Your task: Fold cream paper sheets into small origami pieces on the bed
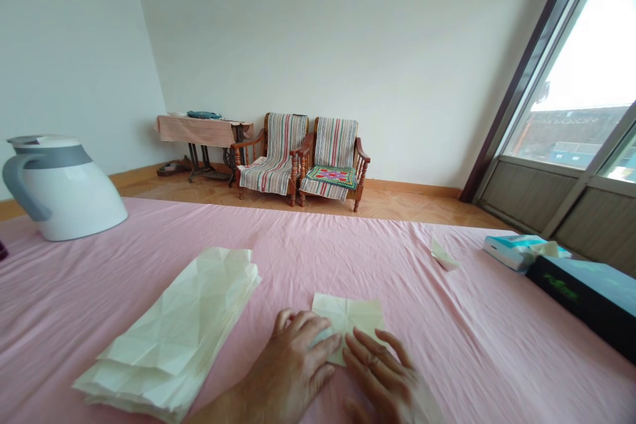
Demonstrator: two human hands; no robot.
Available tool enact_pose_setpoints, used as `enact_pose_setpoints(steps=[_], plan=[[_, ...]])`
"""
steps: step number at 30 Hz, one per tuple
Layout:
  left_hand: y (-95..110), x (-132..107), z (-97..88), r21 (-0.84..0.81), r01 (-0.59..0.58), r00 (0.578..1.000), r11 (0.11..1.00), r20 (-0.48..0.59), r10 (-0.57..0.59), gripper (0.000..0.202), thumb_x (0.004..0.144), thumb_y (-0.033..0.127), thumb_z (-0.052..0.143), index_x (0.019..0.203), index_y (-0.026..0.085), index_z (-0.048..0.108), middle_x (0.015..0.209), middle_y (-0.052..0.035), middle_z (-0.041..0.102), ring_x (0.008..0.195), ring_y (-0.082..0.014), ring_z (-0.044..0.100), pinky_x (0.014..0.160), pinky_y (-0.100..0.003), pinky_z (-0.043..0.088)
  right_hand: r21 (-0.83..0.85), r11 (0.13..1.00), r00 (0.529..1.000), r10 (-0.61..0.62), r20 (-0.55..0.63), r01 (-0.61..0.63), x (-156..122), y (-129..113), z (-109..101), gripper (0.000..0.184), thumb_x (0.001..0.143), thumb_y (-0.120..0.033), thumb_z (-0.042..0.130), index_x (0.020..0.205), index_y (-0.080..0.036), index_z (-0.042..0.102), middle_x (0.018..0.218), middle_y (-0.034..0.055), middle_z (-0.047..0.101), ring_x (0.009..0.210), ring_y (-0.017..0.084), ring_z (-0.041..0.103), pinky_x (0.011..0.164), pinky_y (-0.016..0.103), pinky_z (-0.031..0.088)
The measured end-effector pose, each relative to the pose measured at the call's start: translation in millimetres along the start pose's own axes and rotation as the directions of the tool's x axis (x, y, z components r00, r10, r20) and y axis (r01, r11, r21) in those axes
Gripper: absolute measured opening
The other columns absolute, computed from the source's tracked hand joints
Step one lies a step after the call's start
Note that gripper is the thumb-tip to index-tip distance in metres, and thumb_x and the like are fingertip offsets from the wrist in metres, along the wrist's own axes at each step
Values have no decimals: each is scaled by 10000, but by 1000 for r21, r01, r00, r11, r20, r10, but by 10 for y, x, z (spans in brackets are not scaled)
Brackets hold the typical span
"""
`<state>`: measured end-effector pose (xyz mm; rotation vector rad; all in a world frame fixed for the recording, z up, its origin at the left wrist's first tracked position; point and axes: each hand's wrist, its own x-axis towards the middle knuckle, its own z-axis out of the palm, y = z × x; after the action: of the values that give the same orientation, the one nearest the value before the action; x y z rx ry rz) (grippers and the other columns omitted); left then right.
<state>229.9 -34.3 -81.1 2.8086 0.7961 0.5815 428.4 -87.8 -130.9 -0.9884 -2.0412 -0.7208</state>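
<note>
both hands flat on a folded sheet of paper (355,313) on the pink cloth (472,344).
left hand (293,361) and right hand (380,371) press its near edge, fingers slightly spread; a paper stack (173,331) lies just left, a white jug (64,189) farther off.

Two hands show at the bottom centre: one left hand (293,364) and one right hand (382,377). Under their fingertips lies one folded sheet (355,318). At the lower left is one stack of creased paper (173,338), its sheets too close to count. One small folded paper piece (444,257) lies at mid right. Two boxes sit at the right edge: one pale tissue box (517,250) and one dark box (586,298). One white jug (64,189) stands at the left edge. At the centre, farther back, stand two seats, a left armchair (271,159) and a right armchair (335,162), plus one draped side table (201,129).
</note>
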Motion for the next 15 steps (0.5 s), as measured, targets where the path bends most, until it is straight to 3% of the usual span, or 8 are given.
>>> enact_pose_setpoints(steps=[2, 4, 6, 9, 15], plan=[[-5, -11, -6, 22, -10, 1000, 1000, 11, 10, 285, 946, 295, 563, 1230, 299, 578, 1183, -4, 633, 1098, -226, 532, 921, -387, 312, -2, 999, 999, -39, -1, 39, 6, -15, -11, 319, 936, -364, 441, 1086, -175, 649, 1012, 41, 736, 953, 209, 688, 924, 354, 452], [-12, -27, -24, 65, -36, 999, 997, 42, 34, 345, 939, 270, 575, 1281, 296, 537, 1221, -16, 618, 1120, -232, 522, 931, -391, 302, -9, 994, 983, -106, 151, 109, 43, -13, -78, 331, 917, -388, 502, 1116, -166, 645, 1093, 34, 710, 1002, 203, 671, 915, 324, 475], [-22, -48, -52, 110, -76, 994, 991, 81, 68, 426, 929, 265, 589, 1340, 292, 477, 1275, -34, 589, 1152, -242, 508, 943, -399, 292, -28, 992, 975, -119, 187, 126, 86, -3, -161, 316, 900, -369, 536, 1103, -158, 654, 1060, 33, 722, 966, 194, 685, 883, 306, 503], [-43, -79, -100, 156, -127, 987, 980, 117, 110, 478, 938, 290, 573, 1388, 295, 411, 1334, -54, 547, 1180, -251, 498, 956, -415, 283, -45, 993, 977, -101, 188, 111, 111, 10, -239, 273, 898, -331, 551, 1073, -157, 667, 1017, 37, 735, 936, 183, 695, 857, 283, 520], [-62, -98, -189, 204, -199, 974, 958, 149, 170, 368, 939, 292, 571, 1300, 248, 509, 1357, -76, 532, 1212, -259, 491, 978, -414, 275, -97, 994, 990, -30, 135, 43, 26, -17, -242, 275, 964, -285, 443, 982, -166, 690, 962, 42, 746, 882, 172, 707, 779, 265, 525]])
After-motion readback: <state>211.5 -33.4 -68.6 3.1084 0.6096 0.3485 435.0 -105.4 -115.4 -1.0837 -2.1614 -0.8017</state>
